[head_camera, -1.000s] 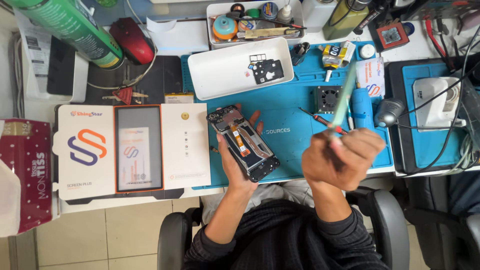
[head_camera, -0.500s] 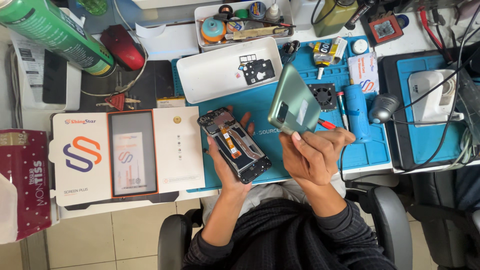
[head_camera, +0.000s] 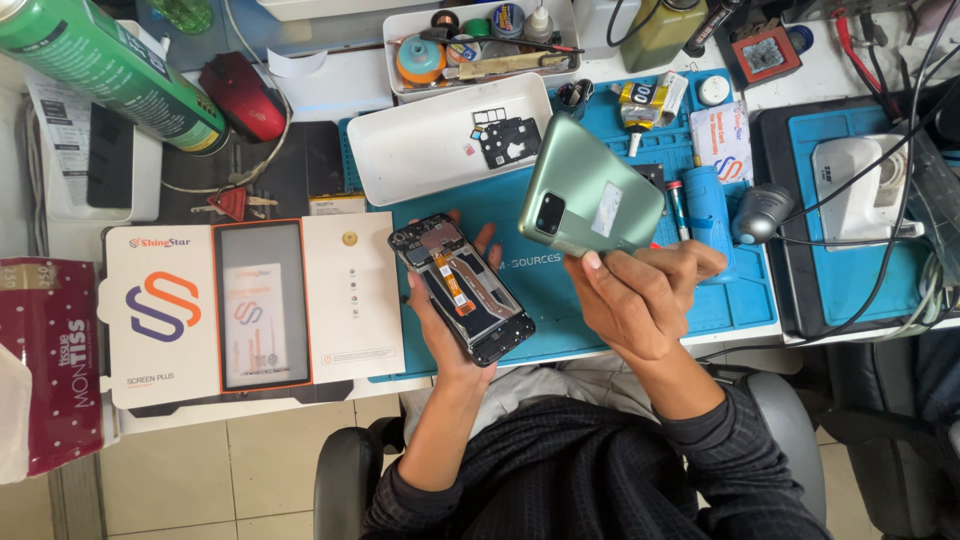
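Above blue mat (head_camera: 560, 290): green back cover (head_camera: 590, 200) atop right hand (head_camera: 640, 295) grip.

Ref = repair mat (head_camera: 740, 300): opened phone (head_camera: 462, 288) over its left part, back cover (head_camera: 590, 200) above centre, parts tray (head_camera: 420, 150) on its far-left corner, screen box (head_camera: 255, 305) left of it.

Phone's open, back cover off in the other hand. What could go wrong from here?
1. The left hand grips the opened phone with its orange flex cable exposed; a finger may snag it.
2. The right hand pinches the green back cover by one edge, so it might slip onto the blue mat.
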